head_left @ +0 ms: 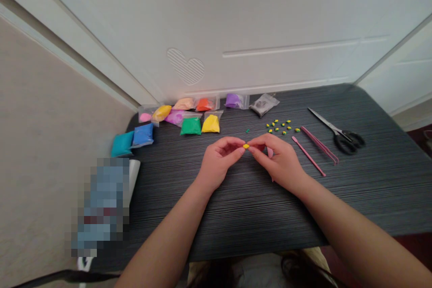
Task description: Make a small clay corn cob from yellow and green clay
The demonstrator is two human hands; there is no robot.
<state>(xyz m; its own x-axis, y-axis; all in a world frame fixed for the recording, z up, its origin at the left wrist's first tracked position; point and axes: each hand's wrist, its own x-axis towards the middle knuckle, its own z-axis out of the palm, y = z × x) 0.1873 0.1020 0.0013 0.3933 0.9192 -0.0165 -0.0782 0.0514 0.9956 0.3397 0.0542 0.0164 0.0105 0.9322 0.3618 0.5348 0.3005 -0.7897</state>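
Forearms [165, 234] reach in over the near edge of the dark, grained bench [253, 216]; the left hand [219, 162] and the right hand [283, 159] meet at the middle, both narrow, fingertips pinching a small yellow piece [246, 146] between them, just above the bench. A pink item [270, 152] shows partly behind the right hand; just beyond the yellow piece lies a tiny green bit [247, 131].

Right of that bit sits a loose cluster of yellow-and-green pieces [289, 128]; farther right lie a slim pink stick [308, 156], pink tweezers [319, 144] and open scissors [329, 124] with black handles, blades pointing to the far side.

Far left, a green packet [191, 126] and a yellow packet [211, 123] lie side by side; behind them are orange, peach and purple packets [232, 100], with a grey packet [263, 105] to their right; blue and teal packets [122, 144] lie at the left edge; a blurred object [104, 202] is nearer.
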